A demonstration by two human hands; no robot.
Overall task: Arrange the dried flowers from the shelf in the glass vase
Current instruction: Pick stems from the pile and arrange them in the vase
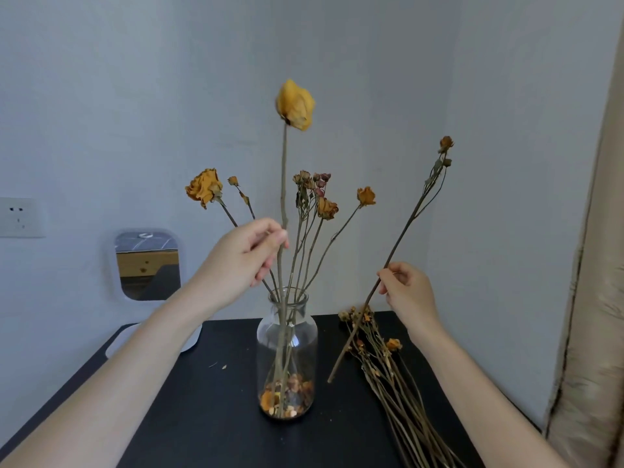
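Forearms reach in from the near edge. At the centre, the left hand (243, 255) pinches the tall rose (295, 104) by its stem between thumb and fingertips, just above the mouth of the vase (287, 352). The stem's foot is already down among the petals (287, 396) at the bottom. To the right, the right hand (410, 292), fingers curled, holds a thin sprig (401, 231) at a tilt, its lower end over the black top (209, 400). A bundle (398, 376) of more stems lies on the top beyond it.

The dry stems look brittle, so a hard pinch or sideways pull could snap one. Leverage on the tall rose could tip the vase. The sprig, brought across, might knock heads off the flowers (327, 207) already in.

The bundle's ends run off the near edge. Whether the sprig's end touches the top is unclear.
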